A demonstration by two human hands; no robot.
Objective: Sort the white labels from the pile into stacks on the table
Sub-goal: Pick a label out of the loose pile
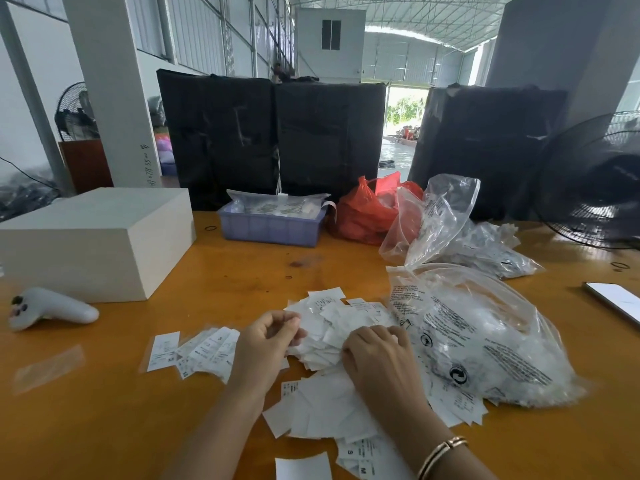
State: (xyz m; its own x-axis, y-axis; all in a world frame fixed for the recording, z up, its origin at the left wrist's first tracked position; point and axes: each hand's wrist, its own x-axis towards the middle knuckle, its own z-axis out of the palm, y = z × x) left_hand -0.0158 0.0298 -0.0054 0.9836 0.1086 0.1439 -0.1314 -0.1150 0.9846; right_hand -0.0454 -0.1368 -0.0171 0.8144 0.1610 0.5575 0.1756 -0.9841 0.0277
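Lots of clutter here. White box (100, 244) sits at 10 o'clock with a white controller (52, 308) just in front. Lavender bin (270, 226) at 12, red bag (363, 213) beside it. Clear printed bags (485, 341) pile up at 3, black fan (595, 185) at 2, phone (614, 301) far right.

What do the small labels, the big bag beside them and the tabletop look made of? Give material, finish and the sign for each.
Labels: likely thin paper or woven tape, matte white with black print; which of the two cannot be told.
Big bag: clear thin plastic film, glossy; it crinkles and its contents show through.
Tabletop: apparently wood, orange varnish; knots and sheen show.
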